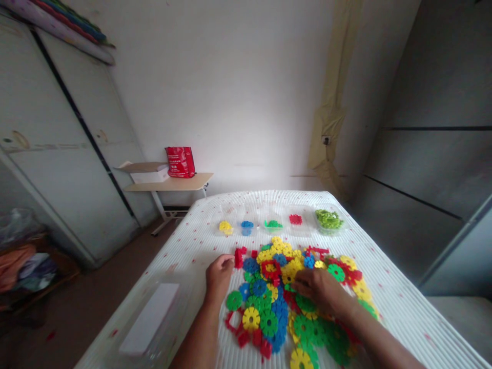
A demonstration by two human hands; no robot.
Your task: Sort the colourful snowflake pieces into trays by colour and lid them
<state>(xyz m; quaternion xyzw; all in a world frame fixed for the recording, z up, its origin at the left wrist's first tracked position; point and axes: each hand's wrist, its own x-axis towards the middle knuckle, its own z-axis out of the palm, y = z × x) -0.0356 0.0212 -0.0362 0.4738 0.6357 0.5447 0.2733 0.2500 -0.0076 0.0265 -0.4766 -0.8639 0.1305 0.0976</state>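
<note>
A loose pile of plastic building pieces lies on the table in front of me. It mixes notched discs, such as a yellow disc [251,319], a green disc [268,323] and a blue disc [259,287], with red square-shaped pieces [271,270]. At the pile's left edge is my left hand [220,277], fingers curled together, its tips beside a red piece [240,257]; whether it grips that piece is unclear. My right hand [317,288] reaches into the middle of the pile with bent, closed fingers. Its fingertips are partly hidden, and what they hold does not show.
Along the far side stand clear plastic boxes with yellow [225,227], blue [247,227], green [273,224], red [295,219] and light green pieces [329,219]. A clear container with a white rectangle [151,318] lies at left. A side table [192,182] bears a red bag [180,162].
</note>
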